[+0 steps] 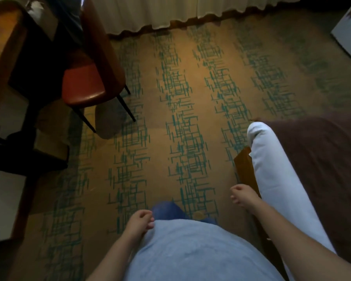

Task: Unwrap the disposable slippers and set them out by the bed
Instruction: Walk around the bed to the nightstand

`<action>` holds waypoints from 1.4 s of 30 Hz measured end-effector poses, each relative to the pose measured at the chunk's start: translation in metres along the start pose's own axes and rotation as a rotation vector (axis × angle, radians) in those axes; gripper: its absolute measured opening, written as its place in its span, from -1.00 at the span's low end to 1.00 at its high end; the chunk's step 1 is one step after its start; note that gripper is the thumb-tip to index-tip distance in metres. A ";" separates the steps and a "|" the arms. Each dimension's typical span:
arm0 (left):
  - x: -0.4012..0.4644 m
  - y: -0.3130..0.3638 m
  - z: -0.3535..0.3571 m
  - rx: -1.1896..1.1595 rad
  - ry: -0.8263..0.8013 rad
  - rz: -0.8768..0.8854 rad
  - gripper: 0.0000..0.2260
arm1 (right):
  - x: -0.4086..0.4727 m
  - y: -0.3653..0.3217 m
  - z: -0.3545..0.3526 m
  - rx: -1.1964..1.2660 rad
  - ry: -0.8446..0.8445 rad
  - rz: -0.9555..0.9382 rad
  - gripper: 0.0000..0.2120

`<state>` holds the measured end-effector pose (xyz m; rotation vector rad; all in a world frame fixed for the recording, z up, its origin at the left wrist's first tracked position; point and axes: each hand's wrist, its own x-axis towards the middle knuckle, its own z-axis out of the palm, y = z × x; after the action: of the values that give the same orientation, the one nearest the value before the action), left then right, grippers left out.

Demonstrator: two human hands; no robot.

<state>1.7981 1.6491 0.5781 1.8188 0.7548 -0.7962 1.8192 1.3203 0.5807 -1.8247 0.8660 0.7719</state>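
Hands empty: left hand [139, 222] loosely curled at the shirt [190, 250], right hand [242, 196] seemingly curled beside the bed [276, 179], above carpet [170, 118]

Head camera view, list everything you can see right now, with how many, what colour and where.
carpet: one, tan with green line pattern, whole floor
chair: one, red seat, dark legs, upper left
desk: one, brown wood, far left
curtain: one, white, along the top
bed: one, white sheet edge with brown cover, right
slippers: none in view
shirt: one, light blue, bottom centre
left hand: loosely curled, empty, against the shirt
right hand: loosely curled, empty, beside the bed
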 end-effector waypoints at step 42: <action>0.389 0.733 0.208 0.604 -0.295 0.228 -0.94 | 0.395 -0.345 -0.365 0.470 0.306 0.271 -0.80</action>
<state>2.5634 1.2681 0.5905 2.1914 0.1063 -1.1908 2.3708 0.9986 0.5605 -1.4372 1.3864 0.4037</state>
